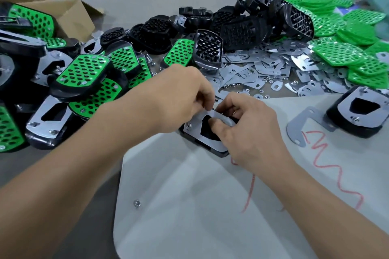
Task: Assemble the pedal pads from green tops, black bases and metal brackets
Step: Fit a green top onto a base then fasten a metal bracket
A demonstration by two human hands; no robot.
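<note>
Presumably a metal bracket [194, 130], pinched by the left hand [181, 99], is being seated on a black base [219, 154] clamped by the right hand [246, 130] near the far edge of the board [189, 195]; fastening is called for next.

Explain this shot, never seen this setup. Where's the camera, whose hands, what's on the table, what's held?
No machine here: a person works bare-handed, and the single camera sits on their head, looking forward and down. On the grey table lie piles: finished pedal pads at left, black bases in the middle, loose brackets in front of those, green tops at right. On the white board sits one black base with a metal bracket laid on it. The left hand pinches the bracket's far edge; the right hand grips the bracket, thumb at its cutout.
</note>
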